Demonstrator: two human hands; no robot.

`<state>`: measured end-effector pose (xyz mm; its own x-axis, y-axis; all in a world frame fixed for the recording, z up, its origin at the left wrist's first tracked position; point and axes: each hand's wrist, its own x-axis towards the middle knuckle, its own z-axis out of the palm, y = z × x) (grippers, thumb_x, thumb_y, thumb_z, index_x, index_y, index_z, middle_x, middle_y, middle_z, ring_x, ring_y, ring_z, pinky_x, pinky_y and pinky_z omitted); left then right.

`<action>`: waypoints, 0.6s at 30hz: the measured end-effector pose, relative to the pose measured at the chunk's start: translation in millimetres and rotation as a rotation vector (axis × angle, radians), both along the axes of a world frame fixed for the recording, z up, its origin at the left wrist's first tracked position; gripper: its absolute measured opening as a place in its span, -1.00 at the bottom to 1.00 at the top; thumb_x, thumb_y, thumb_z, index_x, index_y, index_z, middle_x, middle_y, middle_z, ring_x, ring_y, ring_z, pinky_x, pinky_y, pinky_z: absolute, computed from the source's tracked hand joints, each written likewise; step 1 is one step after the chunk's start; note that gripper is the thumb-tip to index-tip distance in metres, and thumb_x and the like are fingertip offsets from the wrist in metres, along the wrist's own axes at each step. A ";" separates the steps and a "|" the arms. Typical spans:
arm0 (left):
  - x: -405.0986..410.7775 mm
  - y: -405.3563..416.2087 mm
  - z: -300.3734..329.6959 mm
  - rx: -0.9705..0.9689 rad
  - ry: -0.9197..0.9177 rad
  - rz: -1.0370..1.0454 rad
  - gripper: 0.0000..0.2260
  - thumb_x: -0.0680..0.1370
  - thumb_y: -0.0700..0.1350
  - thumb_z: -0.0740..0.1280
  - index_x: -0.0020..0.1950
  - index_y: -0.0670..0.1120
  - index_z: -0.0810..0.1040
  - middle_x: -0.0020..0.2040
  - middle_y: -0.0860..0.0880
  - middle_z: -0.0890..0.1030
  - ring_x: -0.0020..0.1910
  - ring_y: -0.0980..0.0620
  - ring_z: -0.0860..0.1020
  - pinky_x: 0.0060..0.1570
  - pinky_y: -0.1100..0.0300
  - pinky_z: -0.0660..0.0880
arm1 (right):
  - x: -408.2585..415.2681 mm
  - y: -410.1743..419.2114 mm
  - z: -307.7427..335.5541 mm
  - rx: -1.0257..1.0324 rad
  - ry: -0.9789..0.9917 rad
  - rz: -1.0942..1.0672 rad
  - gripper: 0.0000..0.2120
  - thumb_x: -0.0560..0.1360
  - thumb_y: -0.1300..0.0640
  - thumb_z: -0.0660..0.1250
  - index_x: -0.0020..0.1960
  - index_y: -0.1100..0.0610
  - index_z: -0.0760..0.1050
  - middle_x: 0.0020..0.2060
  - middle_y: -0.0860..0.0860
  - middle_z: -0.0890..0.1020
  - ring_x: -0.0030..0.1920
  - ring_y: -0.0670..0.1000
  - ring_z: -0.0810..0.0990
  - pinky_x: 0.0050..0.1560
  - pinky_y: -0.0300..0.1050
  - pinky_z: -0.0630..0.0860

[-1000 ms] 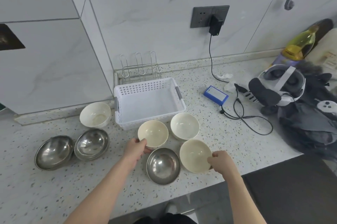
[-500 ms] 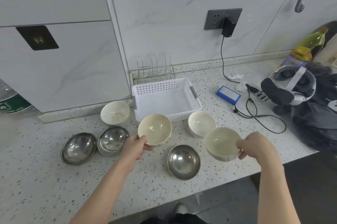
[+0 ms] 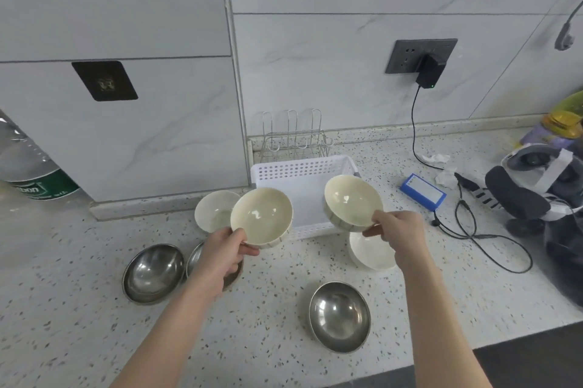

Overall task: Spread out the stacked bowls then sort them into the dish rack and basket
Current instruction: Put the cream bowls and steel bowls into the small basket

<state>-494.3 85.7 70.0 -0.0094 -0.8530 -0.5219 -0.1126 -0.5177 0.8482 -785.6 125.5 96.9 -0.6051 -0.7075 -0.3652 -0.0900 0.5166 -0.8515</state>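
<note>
A: What is sitting behind the hands?
B: A white perforated plastic basket.
A: And the hands?
B: The left hand is pinching a cream ceramic bowl by its rim; the right hand is pinching another cream bowl (both are hanging over the basket's front edge).

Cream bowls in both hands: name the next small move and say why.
Probably lower the right hand's cream bowl into the white basket. That bowl already hangs over the basket's right rim, the basket holds nothing visible, and the left hand's bowl sits just short of its near left corner.
</note>
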 end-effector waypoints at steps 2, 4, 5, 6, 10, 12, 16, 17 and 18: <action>-4.6 -7.9 -0.2 -0.001 0.003 0.036 -0.82 0.56 -0.27 0.19 0.06 -0.19 0.55 -0.26 -0.21 0.71 -0.61 0.16 0.19 -0.62 0.33 0.13 | 0.3 -24.2 -3.7 -0.019 0.007 0.042 -0.77 0.38 0.22 0.30 -0.43 0.20 0.58 -0.47 0.10 0.67 -0.39 -0.03 0.33 -0.29 -0.12 0.35; -9.0 -14.5 -1.7 -0.003 0.017 0.078 -0.82 0.56 -0.27 0.19 0.07 -0.19 0.56 -0.26 -0.22 0.71 -0.62 0.16 0.19 -0.63 0.33 0.13 | -0.3 -48.6 -9.2 -0.029 0.022 0.092 -0.76 0.36 0.23 0.29 -0.48 0.17 0.57 -0.48 0.08 0.67 -0.42 -0.03 0.34 -0.31 -0.13 0.35; -10.9 -18.0 -3.0 0.000 0.022 0.096 -0.82 0.56 -0.26 0.19 0.08 -0.18 0.56 -0.26 -0.22 0.71 -0.62 0.16 0.19 -0.63 0.32 0.13 | -0.6 -60.9 -12.4 -0.030 0.036 0.115 -0.72 0.34 0.23 0.29 -0.53 0.15 0.55 -0.49 0.07 0.67 -0.45 -0.03 0.33 -0.33 -0.14 0.35; -12.4 -21.3 -4.5 0.004 0.023 0.111 -0.81 0.56 -0.26 0.20 0.09 -0.17 0.56 -0.26 -0.22 0.71 -0.62 0.16 0.18 -0.63 0.32 0.13 | -0.3 -73.0 -16.2 -0.027 0.049 0.138 -0.68 0.33 0.24 0.29 -0.59 0.14 0.52 -0.50 0.06 0.66 -0.48 -0.03 0.31 -0.35 -0.15 0.34; -18.5 -34.3 -12.0 0.019 0.000 0.165 -0.82 0.57 -0.26 0.19 0.10 -0.15 0.55 -0.26 -0.21 0.71 -0.63 0.17 0.20 -0.65 0.34 0.15 | 5.0 -114.4 -36.5 0.062 0.101 0.264 -0.69 0.35 0.21 0.27 -0.57 0.12 0.47 -0.52 -0.01 0.66 -0.54 -0.11 0.25 -0.43 -0.22 0.31; -20.7 -40.0 -14.2 0.026 -0.016 0.180 -0.83 0.57 -0.26 0.19 0.08 -0.16 0.55 -0.27 -0.22 0.71 -0.64 0.17 0.19 -0.66 0.34 0.15 | 8.8 -130.2 -48.5 0.105 0.104 0.340 -0.77 0.35 0.19 0.27 -0.45 0.21 0.51 -0.51 0.00 0.66 -0.56 -0.10 0.25 -0.49 -0.26 0.25; -23.2 -48.3 -18.0 0.027 -0.031 0.192 -0.83 0.58 -0.27 0.20 0.09 -0.15 0.54 -0.27 -0.23 0.71 -0.64 0.17 0.21 -0.64 0.33 0.16 | 14.8 -156.3 -72.4 0.151 0.112 0.458 -0.79 0.33 0.22 0.25 -0.33 0.34 0.59 -0.50 0.03 0.66 -0.59 -0.10 0.29 -0.53 -0.29 0.23; -23.9 -50.1 -19.1 0.028 -0.039 0.197 -0.83 0.57 -0.27 0.20 0.09 -0.15 0.55 -0.27 -0.22 0.71 -0.64 0.18 0.21 -0.63 0.33 0.17 | 16.3 -161.8 -77.2 0.164 0.117 0.484 -0.79 0.33 0.23 0.25 -0.33 0.34 0.59 -0.50 0.04 0.66 -0.60 -0.10 0.28 -0.54 -0.29 0.22; -24.6 -51.6 -20.1 0.030 -0.048 0.202 -0.83 0.57 -0.27 0.21 0.09 -0.14 0.55 -0.27 -0.22 0.71 -0.64 0.18 0.21 -0.63 0.32 0.18 | 17.9 -167.1 -82.0 0.177 0.129 0.511 -0.79 0.32 0.23 0.24 -0.34 0.32 0.59 -0.49 0.04 0.66 -0.60 -0.09 0.28 -0.52 -0.28 0.23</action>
